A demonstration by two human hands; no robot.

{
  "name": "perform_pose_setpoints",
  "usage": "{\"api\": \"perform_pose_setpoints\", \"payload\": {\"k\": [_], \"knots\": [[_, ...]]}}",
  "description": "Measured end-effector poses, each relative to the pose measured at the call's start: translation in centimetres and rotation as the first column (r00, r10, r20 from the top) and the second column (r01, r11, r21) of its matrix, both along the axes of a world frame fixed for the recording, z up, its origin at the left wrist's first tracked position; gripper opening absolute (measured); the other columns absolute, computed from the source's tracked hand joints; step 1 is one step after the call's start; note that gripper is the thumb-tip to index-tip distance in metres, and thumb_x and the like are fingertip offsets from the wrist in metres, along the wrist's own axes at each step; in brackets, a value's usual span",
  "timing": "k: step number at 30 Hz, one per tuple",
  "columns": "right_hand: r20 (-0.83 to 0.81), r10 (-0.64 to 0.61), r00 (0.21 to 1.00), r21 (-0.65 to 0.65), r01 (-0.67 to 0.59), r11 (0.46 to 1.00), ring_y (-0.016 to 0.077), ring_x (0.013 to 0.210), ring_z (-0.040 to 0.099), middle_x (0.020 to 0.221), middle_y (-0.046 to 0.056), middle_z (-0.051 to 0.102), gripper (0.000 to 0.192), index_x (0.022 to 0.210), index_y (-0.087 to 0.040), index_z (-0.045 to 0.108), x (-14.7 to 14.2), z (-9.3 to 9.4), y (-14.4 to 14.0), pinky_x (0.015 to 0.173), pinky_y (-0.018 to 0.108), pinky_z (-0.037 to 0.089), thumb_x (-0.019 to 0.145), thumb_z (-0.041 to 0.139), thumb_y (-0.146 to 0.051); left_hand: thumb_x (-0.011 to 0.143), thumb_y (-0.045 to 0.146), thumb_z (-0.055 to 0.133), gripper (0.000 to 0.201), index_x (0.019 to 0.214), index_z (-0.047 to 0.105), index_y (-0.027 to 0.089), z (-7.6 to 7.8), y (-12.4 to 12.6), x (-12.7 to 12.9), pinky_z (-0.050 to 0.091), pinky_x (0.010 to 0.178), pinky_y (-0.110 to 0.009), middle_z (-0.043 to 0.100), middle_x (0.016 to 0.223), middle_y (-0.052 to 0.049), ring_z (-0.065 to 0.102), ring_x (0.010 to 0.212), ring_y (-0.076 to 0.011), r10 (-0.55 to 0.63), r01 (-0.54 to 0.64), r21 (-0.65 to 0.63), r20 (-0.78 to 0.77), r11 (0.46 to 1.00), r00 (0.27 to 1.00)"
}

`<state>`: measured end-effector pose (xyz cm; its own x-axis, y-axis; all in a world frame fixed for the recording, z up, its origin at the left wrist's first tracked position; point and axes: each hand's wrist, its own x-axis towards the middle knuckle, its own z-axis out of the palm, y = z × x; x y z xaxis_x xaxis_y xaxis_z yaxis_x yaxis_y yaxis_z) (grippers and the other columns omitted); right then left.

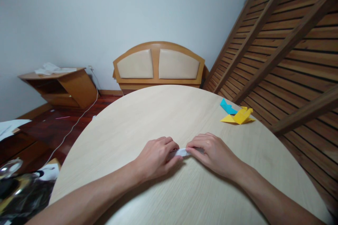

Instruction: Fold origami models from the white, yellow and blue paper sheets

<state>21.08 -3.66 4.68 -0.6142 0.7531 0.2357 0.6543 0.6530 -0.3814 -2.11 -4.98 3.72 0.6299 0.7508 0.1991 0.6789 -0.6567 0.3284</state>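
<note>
White paper strip (181, 152), narrow and folded, lying flat near the table's front edge; being pinched at both ends by left hand (155, 158) and right hand (211, 153). Resting on pale wood-grain round table (148, 116). Sitting well apart: yellow folded paper (239, 116), touching blue folded paper (227, 107). No writing showing.

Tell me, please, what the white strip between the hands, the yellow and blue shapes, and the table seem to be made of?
White strip: probably thin matte paper, pressed flat under both hands; mostly hidden.
Yellow shape and blue shape: coloured matte paper, to judge by their sharp folds and flat facets.
Table: pale wood or wood-look laminate, smooth with low sheen; fine straight grain lines show, but which one cannot be told.
</note>
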Motion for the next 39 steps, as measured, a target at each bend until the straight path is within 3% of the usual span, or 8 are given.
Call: {"api": "perform_pose_setpoints", "payload": {"k": [7,13,17,21,26,29,34,39], "knots": [[0.005,0.021,1.0,-0.029,-0.021,0.999,0.0179,0.081,0.066,0.086,0.001,0.077,0.017,0.09,-0.023,0.076,-0.1,-0.1,0.0,0.075,0.03,0.04,0.097,0.061,-0.028,0.098,0.034,0.05,0.026,0.09,0.069,0.017,-0.6,0.3,0.1,0.042,0.064,-0.027,0.069,0.082,-0.004,0.062,0.073,-0.0172,0.007,-0.007,0.0,-0.035,1.0,0.999],[0.002,0.022,1.0,-0.043,-0.022,0.999,0.0178,0.082,0.066,0.087,0.0,0.077,0.016,0.091,-0.024,0.076,0.3,0.0,0.3,0.076,0.03,0.04,0.097,0.061,-0.028,0.098,0.041,0.053,0.033,0.086,0.074,0.019,-0.6,0.2,0.1,0.031,0.054,-0.025,0.067,0.067,-0.001,0.054,0.057,-0.0126,0.146,-0.146,-0.133,-0.007,0.98,0.989],[0.076,0.006,0.997,0.004,-0.007,1.0,0.0192,0.082,0.066,0.085,0.002,0.076,0.015,0.089,-0.021,0.074,-0.5,0.0,-0.4,0.076,0.032,0.039,0.096,0.062,-0.025,0.098,0.043,0.053,0.035,0.085,0.075,0.02,-0.8,0.2,0.3,0.028,0.053,-0.025,0.067,0.065,-0.001,0.052,0.054,-0.0118,0.157,-0.157,-0.156,-0.018,0.975,0.987],[0.092,0.05,0.995,0.017,-0.052,0.999,0.0194,0.083,0.066,0.087,0.002,0.076,0.018,0.09,-0.021,0.073,-1.4,0.0,-0.9,0.077,0.033,0.039,0.099,0.058,-0.026,0.1,0.044,0.05,0.039,0.081,0.073,0.019,-0.8,0.0,0.4,0.032,0.053,-0.025,0.067,0.065,-0.001,0.055,0.055,-0.0127,0.101,-0.104,-0.113,-0.034,0.988,0.994],[0.04,0.026,0.999,-0.07,-0.023,0.997,0.0191,0.082,0.068,0.089,0.003,0.077,0.021,0.094,-0.022,0.076,0.0,0.0,-0.1,0.076,0.031,0.042,0.099,0.055,-0.024,0.097,0.035,0.056,0.023,0.11,0.067,0.019,-0.5,0.3,-0.6,0.048,0.071,-0.029,0.073,0.092,-0.005,0.066,0.08,-0.0191,-0.078,0.077,0.053,0.02,0.996,0.997],[-0.004,-0.007,1.0,-0.156,0.006,0.988,0.019,0.079,0.067,0.087,0.004,0.077,0.024,0.093,-0.021,0.077,0.9,0.0,0.5,0.072,0.029,0.043,0.098,0.054,-0.026,0.095,0.02,0.054,0.019,0.11,0.066,0.019,-0.7,0.7,-1.2,0.049,0.075,-0.03,0.073,0.101,-0.005,0.065,0.086,-0.0189,-0.115,0.108,0.112,0.059,0.988,0.992],[-0.031,-0.003,1.0,-0.302,-0.007,0.953,0.0173,0.07,0.065,0.08,0.003,0.075,0.027,0.087,-0.02,0.077,1.0,-0.4,0.7,0.063,0.026,0.043,0.098,0.053,-0.029,0.09,0.011,0.054,0.021,0.101,0.069,0.019,-1.4,0.9,-0.9,0.05,0.071,-0.029,0.072,0.093,-0.004,0.063,0.083,-0.0192,-0.082,0.081,0.115,0.004,0.99,0.997],[-0.008,0.006,1.0,-0.249,-0.008,0.968,0.0182,0.078,0.066,0.087,0.005,0.075,0.023,0.09,-0.021,0.077,0.8,-1.0,0.9,0.07,0.027,0.046,0.097,0.056,-0.028,0.091,0.015,0.054,0.017,0.095,0.071,0.018,-1.6,0.8,-0.3,0.051,0.069,-0.029,0.07,0.092,-0.006,0.062,0.083,-0.02,-0.031,0.039,0.08,-0.098,0.996,0.995]]}}
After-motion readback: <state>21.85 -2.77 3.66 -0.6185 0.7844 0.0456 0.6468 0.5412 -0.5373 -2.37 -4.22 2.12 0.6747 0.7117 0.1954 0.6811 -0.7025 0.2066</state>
